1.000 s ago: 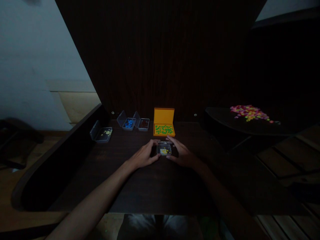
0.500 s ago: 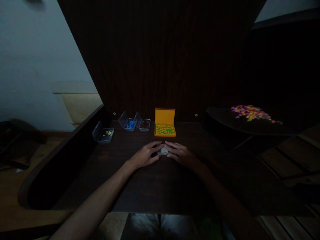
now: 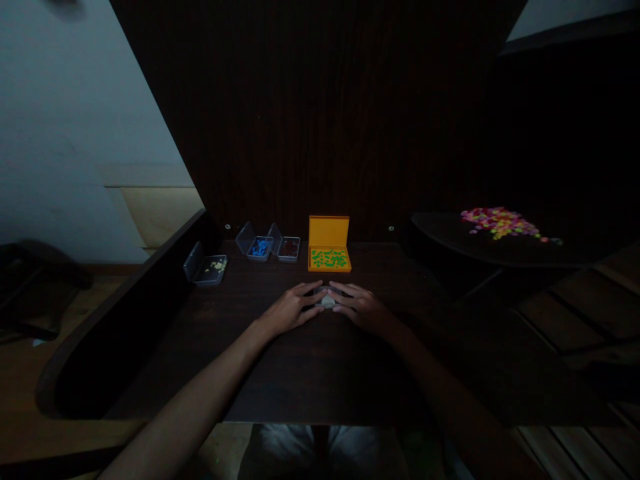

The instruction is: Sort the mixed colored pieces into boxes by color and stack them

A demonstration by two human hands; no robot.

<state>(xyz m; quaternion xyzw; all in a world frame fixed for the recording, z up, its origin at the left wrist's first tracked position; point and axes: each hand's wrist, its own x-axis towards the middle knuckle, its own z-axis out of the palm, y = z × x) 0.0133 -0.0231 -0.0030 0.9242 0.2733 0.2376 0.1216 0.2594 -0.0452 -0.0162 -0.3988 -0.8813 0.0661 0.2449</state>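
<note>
A small clear plastic box [image 3: 328,302] with something whitish in it lies on the dark table, partly hidden under fingers. My left hand [image 3: 293,310] grips its left side, thumb at the near edge and fingers over the top. From the right, my right hand [image 3: 367,311] holds the same box in a mirrored way, and the fingertips of both hands nearly meet. Just beyond the hands stands an open yellow box [image 3: 329,261] with small green pieces, its lid raised.
Left of the yellow box are open clear cases: one with blue pieces [image 3: 260,248], one with dark brown pieces [image 3: 289,249], and one with cream pieces [image 3: 215,267]. A pile of multicoloured beads [image 3: 500,223] lies on a dark shelf [image 3: 435,230] at right. A raised side panel [image 3: 125,313] borders the table's left.
The hands stay on the clear box with only a slight shift of the fingers, and a little more of the box's far edge shows. The view has moved very slightly.
</note>
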